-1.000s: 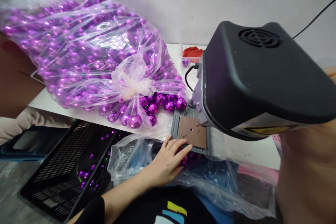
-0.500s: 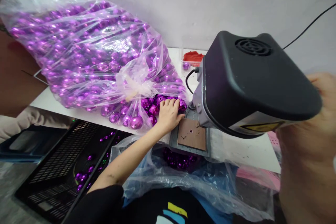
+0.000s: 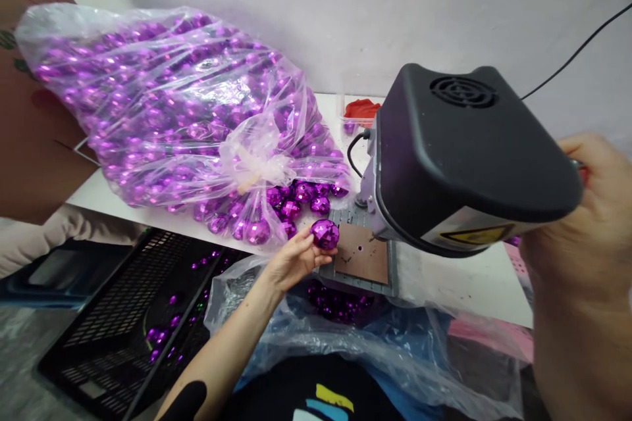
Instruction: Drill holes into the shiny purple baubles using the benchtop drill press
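Note:
My left hand [image 3: 292, 260] pinches a shiny purple faceted ball [image 3: 324, 234] just left of the brown plate [image 3: 362, 254] under the machine. Above that plate looms the black machine head [image 3: 464, 151]. My right hand [image 3: 587, 210] is curled around the machine's right end, where a red bit shows by the fingers. Loose purple balls [image 3: 296, 200] lie on the white table at the mouth of a big clear bag of purple balls [image 3: 168, 112].
A clear plastic bag [image 3: 345, 322] with several purple balls hangs below the table edge over my lap. A black plastic crate [image 3: 123, 302] with a few balls sits lower left. A small clear tub with red contents [image 3: 363, 110] stands by the wall.
My left hand went from the lap bag up to the loose balls on the table, took one, and has drawn it back beside the plate. My right hand has risen to the machine's right end.

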`<action>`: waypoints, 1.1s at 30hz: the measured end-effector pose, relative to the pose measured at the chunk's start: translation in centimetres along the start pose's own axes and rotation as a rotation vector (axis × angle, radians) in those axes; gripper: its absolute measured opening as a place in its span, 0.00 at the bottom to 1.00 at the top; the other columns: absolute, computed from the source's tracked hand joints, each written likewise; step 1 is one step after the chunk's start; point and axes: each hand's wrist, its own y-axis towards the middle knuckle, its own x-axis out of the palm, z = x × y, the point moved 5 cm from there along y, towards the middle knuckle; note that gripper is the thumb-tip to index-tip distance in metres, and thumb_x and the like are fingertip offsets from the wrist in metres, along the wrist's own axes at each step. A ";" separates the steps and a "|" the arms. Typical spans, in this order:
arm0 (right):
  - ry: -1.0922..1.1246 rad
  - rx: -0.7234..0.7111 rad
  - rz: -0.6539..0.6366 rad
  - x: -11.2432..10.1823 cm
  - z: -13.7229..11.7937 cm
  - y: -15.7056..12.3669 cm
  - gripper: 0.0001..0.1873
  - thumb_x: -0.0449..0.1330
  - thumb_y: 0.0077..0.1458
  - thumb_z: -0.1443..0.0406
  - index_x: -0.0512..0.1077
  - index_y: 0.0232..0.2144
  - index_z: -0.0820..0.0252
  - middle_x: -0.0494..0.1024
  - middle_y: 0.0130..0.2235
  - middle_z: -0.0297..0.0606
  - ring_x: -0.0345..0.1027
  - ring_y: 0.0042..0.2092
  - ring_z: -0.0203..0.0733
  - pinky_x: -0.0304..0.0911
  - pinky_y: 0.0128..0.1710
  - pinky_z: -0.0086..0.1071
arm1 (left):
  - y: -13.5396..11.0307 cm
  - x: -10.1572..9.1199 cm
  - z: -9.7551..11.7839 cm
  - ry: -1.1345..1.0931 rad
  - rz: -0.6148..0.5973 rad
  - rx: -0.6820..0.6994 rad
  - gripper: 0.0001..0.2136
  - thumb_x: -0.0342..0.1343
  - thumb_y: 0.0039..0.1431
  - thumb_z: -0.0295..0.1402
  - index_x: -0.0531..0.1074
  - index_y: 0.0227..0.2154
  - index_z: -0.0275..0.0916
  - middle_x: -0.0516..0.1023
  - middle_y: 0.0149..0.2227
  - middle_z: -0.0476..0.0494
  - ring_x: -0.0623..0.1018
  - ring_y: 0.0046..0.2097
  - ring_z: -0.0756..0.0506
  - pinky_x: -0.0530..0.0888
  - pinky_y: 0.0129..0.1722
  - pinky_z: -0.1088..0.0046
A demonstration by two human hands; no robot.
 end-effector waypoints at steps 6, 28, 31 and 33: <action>0.065 0.062 -0.042 0.1 -0.8 0.0 0.14 0.63 0.51 0.57 0.74 0.29 0.64 0.64 0.21 0.29 0.53 0.21 0.23 0.49 0.18 0.20 | 0.8 0.1 -0.3 0.210 0.114 0.062 0.25 0.65 0.58 0.46 0.70 0.54 0.40 0.80 0.38 0.44 0.82 0.32 0.47 0.76 0.29 0.74; 0.088 0.028 -0.031 0.4 -0.9 -0.3 0.19 0.62 0.57 0.53 0.72 0.31 0.66 0.62 0.25 0.29 0.53 0.29 0.19 0.49 0.27 0.18 | 4.0 3.6 -2.4 1.098 0.083 0.440 0.20 0.65 0.58 0.39 0.73 0.51 0.38 0.79 0.50 0.39 0.78 0.51 0.38 0.73 0.53 0.57; 0.076 0.022 -0.030 0.3 -1.0 -0.3 0.19 0.62 0.57 0.53 0.72 0.30 0.66 0.62 0.26 0.29 0.52 0.30 0.19 0.48 0.28 0.18 | 3.8 4.3 -2.3 1.226 0.036 0.526 0.18 0.64 0.59 0.38 0.73 0.51 0.38 0.79 0.50 0.38 0.77 0.53 0.37 0.72 0.56 0.55; 0.063 0.019 -0.025 0.2 -1.0 -0.3 0.19 0.62 0.57 0.53 0.72 0.31 0.66 0.62 0.26 0.30 0.52 0.30 0.19 0.48 0.28 0.18 | 3.7 4.9 -2.3 1.296 0.007 0.583 0.18 0.64 0.59 0.36 0.72 0.51 0.39 0.79 0.50 0.39 0.77 0.53 0.38 0.72 0.56 0.55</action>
